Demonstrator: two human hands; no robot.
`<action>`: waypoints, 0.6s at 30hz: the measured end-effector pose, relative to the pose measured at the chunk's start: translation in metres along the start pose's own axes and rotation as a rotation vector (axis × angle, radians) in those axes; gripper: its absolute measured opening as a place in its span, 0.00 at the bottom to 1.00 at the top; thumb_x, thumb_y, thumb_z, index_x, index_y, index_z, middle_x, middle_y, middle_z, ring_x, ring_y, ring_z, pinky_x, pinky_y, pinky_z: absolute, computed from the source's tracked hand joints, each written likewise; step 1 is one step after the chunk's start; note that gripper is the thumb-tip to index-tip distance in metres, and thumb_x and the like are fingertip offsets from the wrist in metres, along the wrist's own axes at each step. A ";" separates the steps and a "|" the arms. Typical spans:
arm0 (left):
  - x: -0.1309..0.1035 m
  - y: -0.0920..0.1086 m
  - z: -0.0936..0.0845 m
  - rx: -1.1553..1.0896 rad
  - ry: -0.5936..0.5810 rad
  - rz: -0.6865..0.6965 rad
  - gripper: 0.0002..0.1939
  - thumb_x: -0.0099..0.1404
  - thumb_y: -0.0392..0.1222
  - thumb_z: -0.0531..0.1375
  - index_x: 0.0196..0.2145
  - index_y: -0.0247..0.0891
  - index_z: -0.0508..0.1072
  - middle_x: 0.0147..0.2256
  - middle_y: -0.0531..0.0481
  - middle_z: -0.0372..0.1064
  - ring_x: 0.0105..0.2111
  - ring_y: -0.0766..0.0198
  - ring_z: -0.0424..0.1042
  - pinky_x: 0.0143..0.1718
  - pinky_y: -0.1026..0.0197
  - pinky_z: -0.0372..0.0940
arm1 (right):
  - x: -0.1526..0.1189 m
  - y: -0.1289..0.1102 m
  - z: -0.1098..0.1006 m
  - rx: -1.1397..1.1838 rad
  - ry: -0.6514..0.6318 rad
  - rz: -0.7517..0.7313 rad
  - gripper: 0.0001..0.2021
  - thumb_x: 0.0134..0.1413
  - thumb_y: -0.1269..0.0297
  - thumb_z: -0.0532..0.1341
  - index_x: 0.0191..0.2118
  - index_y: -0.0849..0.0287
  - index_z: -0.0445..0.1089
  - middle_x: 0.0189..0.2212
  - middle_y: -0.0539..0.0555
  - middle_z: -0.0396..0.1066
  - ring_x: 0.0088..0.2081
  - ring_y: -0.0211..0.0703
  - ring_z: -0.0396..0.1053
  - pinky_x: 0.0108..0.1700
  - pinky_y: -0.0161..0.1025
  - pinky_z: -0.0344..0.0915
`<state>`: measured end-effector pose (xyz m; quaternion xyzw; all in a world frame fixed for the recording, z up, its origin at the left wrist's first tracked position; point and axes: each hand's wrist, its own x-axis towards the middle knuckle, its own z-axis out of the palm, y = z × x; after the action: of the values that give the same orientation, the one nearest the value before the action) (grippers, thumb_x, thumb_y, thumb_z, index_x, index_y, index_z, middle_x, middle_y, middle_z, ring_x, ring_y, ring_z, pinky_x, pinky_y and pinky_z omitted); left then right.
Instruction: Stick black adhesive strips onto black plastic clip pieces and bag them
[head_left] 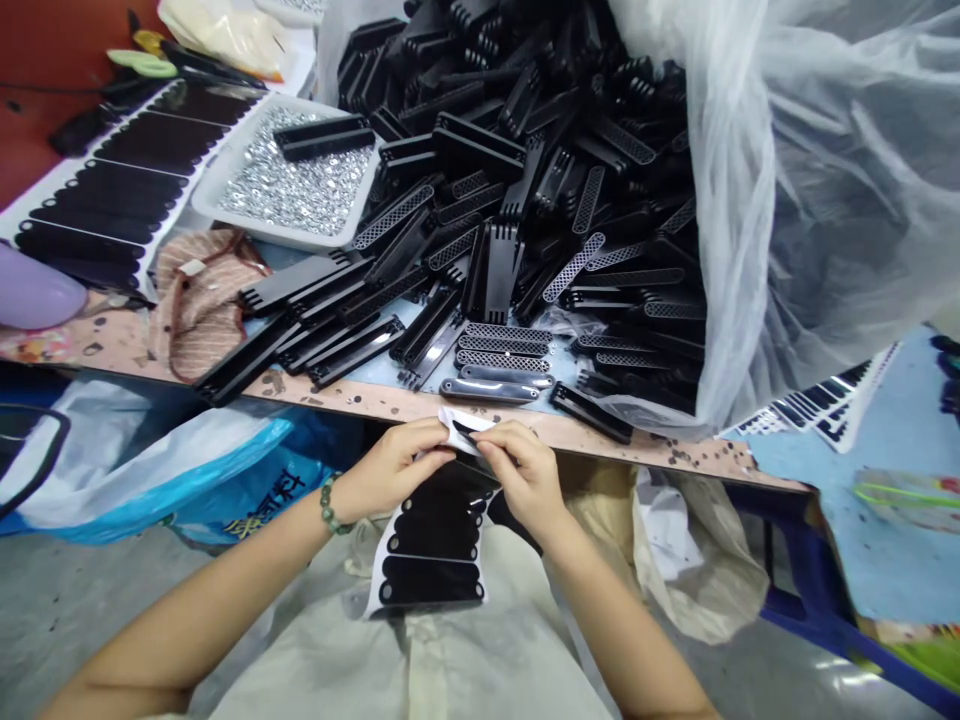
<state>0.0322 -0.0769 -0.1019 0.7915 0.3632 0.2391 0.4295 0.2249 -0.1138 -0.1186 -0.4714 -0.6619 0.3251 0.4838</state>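
Note:
Between my two hands is a sheet of black stickers (435, 535) on white backing, hanging down over my lap. The fingers of my left hand (409, 457) are closed on the sheet's upper left end. My right hand (523, 467) pinches a black sticker (466, 432) at the top, where the white backing is bent over. Just beyond my hands, at the table edge, lie smooth-topped black strips (495, 388) and several strips with a mesh pattern (504, 345), stacked in a row.
A big heap of black plastic parts (517, 150) spills from a clear plastic bag (739, 200). To the left are a white tray (206, 200) of small metal pieces, more sticker sheets (112, 190) and a striped cloth (199, 300). Bags (240, 470) hang below the table edge (675, 445).

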 end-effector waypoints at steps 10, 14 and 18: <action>0.003 -0.019 -0.020 0.403 -0.168 0.177 0.16 0.64 0.26 0.46 0.37 0.37 0.71 0.33 0.47 0.69 0.36 0.63 0.67 0.39 0.60 0.65 | 0.038 0.013 -0.045 0.307 0.476 0.304 0.05 0.65 0.60 0.49 0.39 0.53 0.58 0.24 0.43 0.66 0.19 0.31 0.61 0.37 0.41 0.70; 0.005 -0.002 -0.018 0.475 -0.159 0.123 0.13 0.64 0.32 0.52 0.43 0.37 0.71 0.42 0.44 0.69 0.44 0.58 0.68 0.44 0.55 0.66 | 0.063 0.023 -0.056 -0.106 0.075 0.074 0.05 0.61 0.62 0.56 0.42 0.54 0.66 0.36 0.53 0.70 0.39 0.41 0.69 0.45 0.43 0.68; 0.021 0.010 -0.021 0.483 0.072 0.074 0.19 0.64 0.36 0.55 0.52 0.34 0.66 0.51 0.39 0.66 0.51 0.55 0.65 0.53 0.52 0.63 | 0.085 0.034 -0.044 -0.332 -0.207 -0.136 0.09 0.62 0.66 0.55 0.47 0.55 0.68 0.41 0.56 0.69 0.45 0.45 0.67 0.47 0.45 0.67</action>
<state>0.0342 -0.0536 -0.0808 0.8749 0.3956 0.1890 0.2056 0.2698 -0.0233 -0.1066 -0.4631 -0.7827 0.2249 0.3497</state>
